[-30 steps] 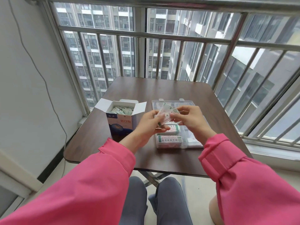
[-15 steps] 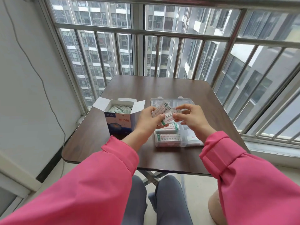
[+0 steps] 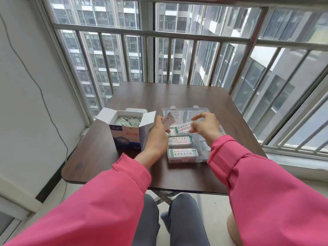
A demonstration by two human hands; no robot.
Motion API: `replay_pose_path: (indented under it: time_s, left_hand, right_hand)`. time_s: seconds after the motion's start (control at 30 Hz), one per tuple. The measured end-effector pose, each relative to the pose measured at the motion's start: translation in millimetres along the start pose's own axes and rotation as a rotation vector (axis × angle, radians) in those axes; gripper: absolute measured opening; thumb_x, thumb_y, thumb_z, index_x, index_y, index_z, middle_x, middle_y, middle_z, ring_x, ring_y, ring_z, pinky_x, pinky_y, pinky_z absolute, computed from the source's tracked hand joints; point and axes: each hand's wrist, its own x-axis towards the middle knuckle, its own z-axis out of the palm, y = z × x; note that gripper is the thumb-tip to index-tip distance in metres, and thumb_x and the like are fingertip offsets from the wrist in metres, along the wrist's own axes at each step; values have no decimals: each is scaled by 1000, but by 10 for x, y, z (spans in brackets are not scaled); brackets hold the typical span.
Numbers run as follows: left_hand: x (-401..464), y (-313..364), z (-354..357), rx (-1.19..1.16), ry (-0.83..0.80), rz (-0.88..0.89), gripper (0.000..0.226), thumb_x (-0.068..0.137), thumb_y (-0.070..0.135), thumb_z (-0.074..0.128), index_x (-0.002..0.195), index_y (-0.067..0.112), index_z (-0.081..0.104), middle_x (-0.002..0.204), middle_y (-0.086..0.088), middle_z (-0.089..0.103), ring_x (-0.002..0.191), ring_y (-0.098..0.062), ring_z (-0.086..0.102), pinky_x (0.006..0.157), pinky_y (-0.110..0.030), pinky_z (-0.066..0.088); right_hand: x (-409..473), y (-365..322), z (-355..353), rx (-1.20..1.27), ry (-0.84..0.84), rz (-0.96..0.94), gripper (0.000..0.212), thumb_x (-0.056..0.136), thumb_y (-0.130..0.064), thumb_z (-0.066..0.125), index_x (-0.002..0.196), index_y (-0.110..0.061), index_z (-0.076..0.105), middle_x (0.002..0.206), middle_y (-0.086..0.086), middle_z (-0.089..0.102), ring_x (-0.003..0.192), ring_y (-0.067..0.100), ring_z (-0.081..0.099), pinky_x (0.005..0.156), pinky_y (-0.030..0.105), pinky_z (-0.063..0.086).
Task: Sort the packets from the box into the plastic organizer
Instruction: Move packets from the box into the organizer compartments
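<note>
Barred balcony windows look out on tower blocks behind a small dark-brown table [image 3: 195, 178], its wood-grain top smooth with rounded corners. On it stands the blue-and-white cardboard box [image 3: 126, 138], flaps splayed, with thin white-and-green packets [image 3: 126, 121] crammed upright inside. Just to its right lies the clear plastic organizer [image 3: 184, 111], a rigid divided tray with its lid folded back toward the window.

Half a second ago both hands were bunched together over the tray, sharing a small sheaf of packets. Now they have drawn apart: the right hand [image 3: 205, 127] has peeled off a single packet [image 3: 182, 128] and pinches its end between thumb and fingertips, carrying it low over the left column of the tray, while the left hand [image 3: 158, 133] stays curled around the remaining few packets [image 3: 168, 119], held near the box's flap. That separation suggests one more packet is about to be laid down (probably in the compartment just beyond the two nearest ones).

Those two near compartments already hold neat flat stacks [image 3: 182, 147], green-edged with printed lettering. The packets look papery, light and slippery, so a stack could slide out of line if one is dropped carelessly. The tray's right side is mostly hidden behind the pink sleeve [image 3: 266, 183], so I cannot tell what fills it.
</note>
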Motion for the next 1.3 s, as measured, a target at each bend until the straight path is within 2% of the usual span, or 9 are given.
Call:
replay_pose_path:
  time_s: [0.1,0.23,0.4,0.57,0.63,0.77,0.93,1.07,1.3]
  left_hand:
    - [23,-37,-11,-32,15,-38,22,91,-2,36,103,16,38,103,-16,64,93,-37,61,83,-48,50]
    - [42,-68,-11,-73,11,-55,20,94,-1,33,106,12,41,101,-15,63,92,-36,61,85,-44,49]
    - [15,-25,-34,-126,11,-11,15,97,0,32,102,11,41,96,-11,63,61,-14,54,53,-9,42]
    - [14,-16,-40,-209,7,-4,12,99,8,35,99,14,45,96,-6,68,55,-7,54,50,-16,42]
    - [23,-20,-42,-232,7,-11,13,99,9,37,97,17,47,92,-3,68,55,-7,55,56,-23,46]
    - [15,-13,-17,-322,-31,-10,15,98,10,39,94,21,49,86,3,65,58,-8,56,58,-24,46]
    - [25,8,27,-417,-53,-31,22,99,13,38,87,26,51,85,-1,65,58,-9,57,54,-23,44]
    - [91,-57,54,-380,32,-86,24,100,19,36,82,27,49,83,1,63,56,-10,58,59,-27,43]
    - [197,-180,98,-385,98,-237,23,102,16,31,112,9,51,78,2,57,54,-9,51,50,-22,39]
  right_hand:
    - [-2,-19,67,-88,-72,-26,22,80,4,62,73,-16,59,97,13,66,57,20,66,69,29,56]
    - [-4,-20,153,-288,-103,-97,22,76,-6,68,65,-22,58,94,13,69,91,27,65,88,37,51]
    - [12,-47,175,-473,-135,-182,20,80,-10,69,71,-25,59,96,9,70,97,25,63,88,37,50]
    - [28,-25,155,-523,-142,-211,7,85,-23,67,90,-19,71,103,11,67,108,27,56,91,38,47]
    - [4,-75,104,-398,-103,-242,22,91,-30,57,96,-14,71,96,9,69,99,25,59,86,36,47]
    - [-118,-187,-3,95,-270,-114,24,94,-27,54,83,-10,67,54,0,58,44,6,47,45,16,37]
    - [-140,-209,-30,505,-411,74,19,94,-14,54,78,-6,60,53,-1,66,44,4,59,44,10,43]
    - [-60,-184,-79,476,-300,44,22,93,-12,56,73,-5,61,55,2,65,55,14,60,50,11,48]
    - [76,-24,-82,111,-212,-25,13,84,8,60,80,-4,63,69,9,59,61,14,55,56,14,51]
